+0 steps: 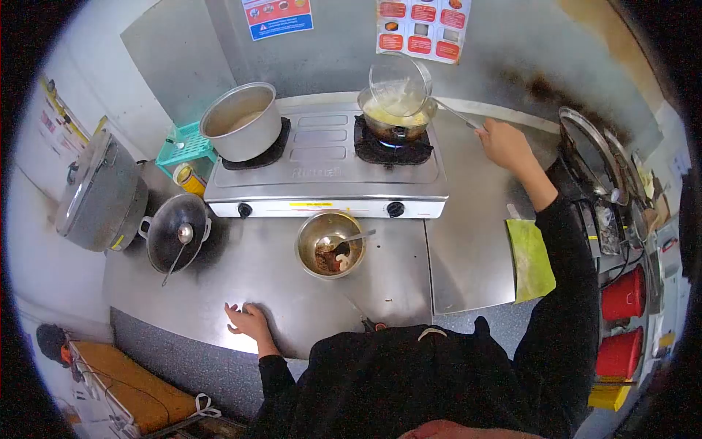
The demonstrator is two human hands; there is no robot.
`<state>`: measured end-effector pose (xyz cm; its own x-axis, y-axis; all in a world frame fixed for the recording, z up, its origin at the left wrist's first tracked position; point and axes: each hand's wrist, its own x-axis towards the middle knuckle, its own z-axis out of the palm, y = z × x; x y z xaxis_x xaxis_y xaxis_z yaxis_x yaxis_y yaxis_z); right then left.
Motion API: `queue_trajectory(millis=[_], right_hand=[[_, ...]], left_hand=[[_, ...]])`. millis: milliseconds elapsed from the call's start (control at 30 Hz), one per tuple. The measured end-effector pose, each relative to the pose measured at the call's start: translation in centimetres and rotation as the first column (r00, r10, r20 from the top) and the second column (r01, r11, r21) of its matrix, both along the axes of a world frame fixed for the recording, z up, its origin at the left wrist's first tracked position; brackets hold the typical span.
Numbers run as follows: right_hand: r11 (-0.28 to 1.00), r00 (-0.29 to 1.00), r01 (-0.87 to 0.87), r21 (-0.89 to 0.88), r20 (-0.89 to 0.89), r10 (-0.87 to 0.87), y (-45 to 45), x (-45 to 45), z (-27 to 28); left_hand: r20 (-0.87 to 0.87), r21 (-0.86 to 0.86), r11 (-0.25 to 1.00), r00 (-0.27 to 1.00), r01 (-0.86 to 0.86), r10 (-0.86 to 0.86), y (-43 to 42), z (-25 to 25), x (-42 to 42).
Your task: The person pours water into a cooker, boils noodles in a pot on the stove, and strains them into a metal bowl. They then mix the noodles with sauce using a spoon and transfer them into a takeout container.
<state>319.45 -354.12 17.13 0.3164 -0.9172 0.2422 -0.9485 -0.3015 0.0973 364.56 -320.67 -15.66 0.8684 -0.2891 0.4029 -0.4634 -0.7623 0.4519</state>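
Note:
My right hand is closed around the thin metal handle of a utensil that reaches into a pan on the right burner. Yellowish food lies in the pan, with a blue flame under it. A round, see-through rim stands tilted over the pan; whether it is a lid or a strainer I cannot tell. Near the counter's front edge, my left hand is empty, its fingers apart. Beyond it, a metal bowl holds a spoon and dark and pale contents.
A large pot stands on the left burner of the stove. At the left are a wok with a ladle, a big lidded pot and a green rack. Scissors lie at the front; a green cloth-like sheet lies right.

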Motion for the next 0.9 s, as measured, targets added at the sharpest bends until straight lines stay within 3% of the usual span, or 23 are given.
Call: queue_trajectory(millis=[167,233,333,667,900], right_hand=[[0.996,0.997,-0.042,-0.082,0.055,0.047,0.6,-1.6,-2.8],[0.967,0.973,-0.164,-0.195,0.131,0.192,1.5,-1.7,-3.8],[0.977,0.979,-0.07,-0.201,0.176,0.106,2.2,-1.2,-5.0],[0.981,0.962,-0.036,-0.188,0.26,0.085,1.8,-0.7,-6.8],[0.994,0.892,0.029,-0.101,0.451,0.02,1.4,-0.1,-7.5]], left_hand=[[-0.002,-0.028,1.0,1.0,0.001,-0.001,0.1,-0.5,0.4],[-0.014,-0.029,1.0,1.0,0.001,-0.001,0.1,-0.3,0.2],[-0.029,-0.041,0.999,1.0,0.002,-0.003,-0.1,0.3,0.0],[-0.041,-0.048,0.999,0.999,-0.01,0.008,-0.1,0.8,-0.3],[-0.062,-0.034,0.999,0.998,-0.012,0.01,0.0,0.8,-0.2]])
